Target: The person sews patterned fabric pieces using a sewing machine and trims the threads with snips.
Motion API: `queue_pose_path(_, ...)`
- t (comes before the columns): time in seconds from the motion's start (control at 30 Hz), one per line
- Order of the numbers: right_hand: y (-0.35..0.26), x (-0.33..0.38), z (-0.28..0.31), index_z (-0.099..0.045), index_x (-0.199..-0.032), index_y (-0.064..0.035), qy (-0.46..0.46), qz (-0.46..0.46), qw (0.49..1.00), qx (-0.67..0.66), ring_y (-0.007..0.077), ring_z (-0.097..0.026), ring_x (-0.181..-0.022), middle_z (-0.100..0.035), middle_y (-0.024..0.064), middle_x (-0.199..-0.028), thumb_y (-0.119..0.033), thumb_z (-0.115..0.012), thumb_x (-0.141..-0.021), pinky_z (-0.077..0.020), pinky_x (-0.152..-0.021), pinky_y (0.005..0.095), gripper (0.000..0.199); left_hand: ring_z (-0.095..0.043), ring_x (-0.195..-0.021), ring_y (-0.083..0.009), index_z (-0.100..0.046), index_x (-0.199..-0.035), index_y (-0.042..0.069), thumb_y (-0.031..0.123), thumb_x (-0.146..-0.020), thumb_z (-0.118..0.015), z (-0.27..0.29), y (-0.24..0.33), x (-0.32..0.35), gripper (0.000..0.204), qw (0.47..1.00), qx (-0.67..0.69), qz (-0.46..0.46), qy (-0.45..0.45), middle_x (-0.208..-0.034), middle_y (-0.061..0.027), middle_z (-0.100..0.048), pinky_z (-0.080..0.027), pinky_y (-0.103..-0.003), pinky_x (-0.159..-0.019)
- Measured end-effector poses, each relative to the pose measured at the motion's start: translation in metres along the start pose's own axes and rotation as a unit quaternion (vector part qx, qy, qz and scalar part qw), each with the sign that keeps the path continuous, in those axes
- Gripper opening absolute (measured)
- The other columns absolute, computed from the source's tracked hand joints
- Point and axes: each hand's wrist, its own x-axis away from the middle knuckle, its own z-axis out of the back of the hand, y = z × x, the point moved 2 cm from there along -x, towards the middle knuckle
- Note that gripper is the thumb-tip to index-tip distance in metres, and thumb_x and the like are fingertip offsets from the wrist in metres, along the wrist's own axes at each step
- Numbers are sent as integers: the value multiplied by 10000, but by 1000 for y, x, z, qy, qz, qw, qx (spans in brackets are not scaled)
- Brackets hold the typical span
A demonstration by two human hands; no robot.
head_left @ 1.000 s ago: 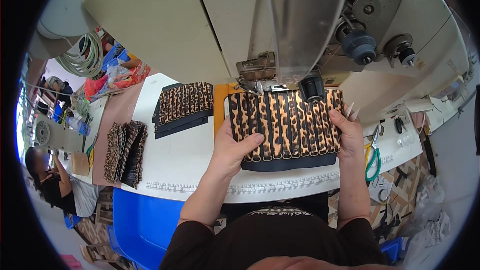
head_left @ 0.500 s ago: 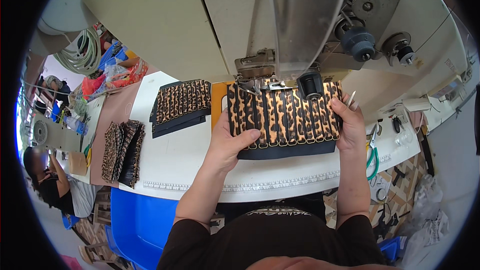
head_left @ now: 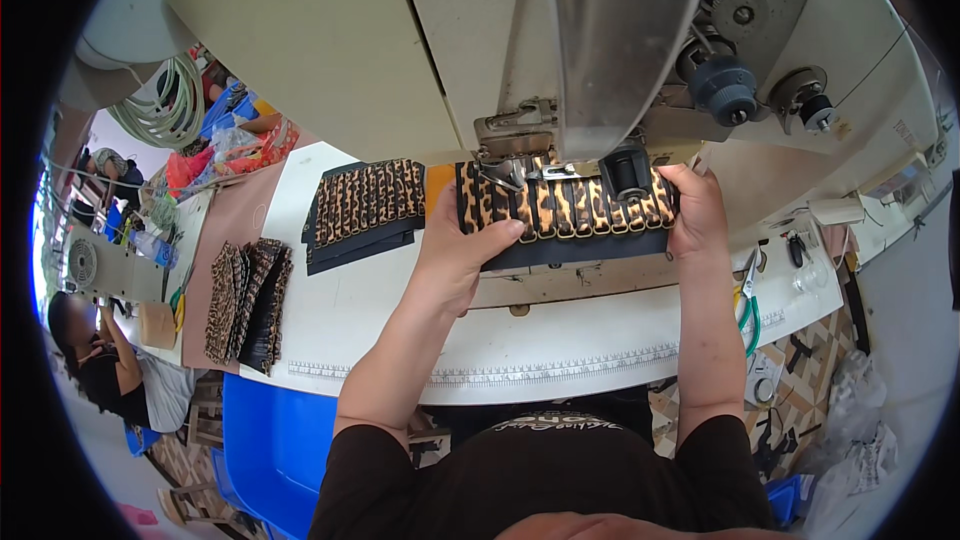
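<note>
A black fabric panel (head_left: pixel 575 248) carries a row of leopard-print strips (head_left: pixel 575 202) with small metal rings along their near ends. Its far edge runs beneath the presser foot (head_left: pixel 562 172) of a sewing machine (head_left: pixel 310 50). At the panel's left end, my left hand (head_left: pixel 455 255) grips it with the thumb on top near the rings. My right hand (head_left: pixel 698 215) holds the right end, its thumb over the far corner and its lower fingers partly hidden. The machine head covers the panel's far edge.
Similar leopard-print panels (head_left: pixel 368 205) lie left of the machine, with folded strips (head_left: pixel 245 305) nearer me. Green-handled scissors (head_left: pixel 750 312) rest at right. A ruler tape (head_left: pixel 560 370) follows the table's front edge. A blue bin (head_left: pixel 275 440) stands below left; another person (head_left: pixel 120 370) sits far left.
Both hands have pushed the panel away from me, further under the machine head. Less of the strips shows, and the metal plate on the near side is now exposed.
</note>
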Motion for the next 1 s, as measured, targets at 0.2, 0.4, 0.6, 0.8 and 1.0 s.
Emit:
queue_pose_path(0.2,5,-19,-2,-519,-884,-4,11,26,999,-20,112,-578,-646,-570,49,-759,-7,-491,-788,-497,-579,252,101,-572,-855,-137,-423,-1086,-2,-18,-683,-657,2,6,-15,466,1000,-17,-3,-5,-946,-78,-565,-468,-266,-792)
queue_pose_path(0.4,3,-30,-10,-523,-812,-14,3,32,999,-26,99,-571,-642,-562,42,-754,37,-469,-748,-483,-546,244,98,-574,-677,-93,-475,-1019,8,8,-705,-640,12,8,-32,354,996,-79,22,24,-821,-52,-593,-440,-213,-530)
queue_pose_path(0.6,11,-44,9,-520,-809,-1,13,44,999,-16,102,-549,-618,-548,33,-748,25,-499,-743,-465,-536,239,74,-571,-678,-87,-530,-990,0,58,-773,-585,16,8,-44,231,993,-61,62,-78,-873,-53,-605,-432,-214,-520)
queue_pose_path(0.8,13,-14,-4,-476,-895,-19,53,335,861,378,68,-490,-659,-517,23,-803,-51,-544,-809,-411,-582,206,115,-610,-746,-151,-540,-951,23,68,-784,-503,37,6,-83,176,999,30,20,11,-859,-94,-603,-527,-262,-597)
queue_pose_path(1.0,13,27,-53,-479,-795,-29,-92,190,948,239,46,-421,-546,-496,2,-691,-17,-529,-763,-311,-460,194,60,-542,-458,-119,-532,-902,20,41,-780,-523,45,8,-44,124,991,125,14,-39,-739,-65,-596,-402,-168,-374)
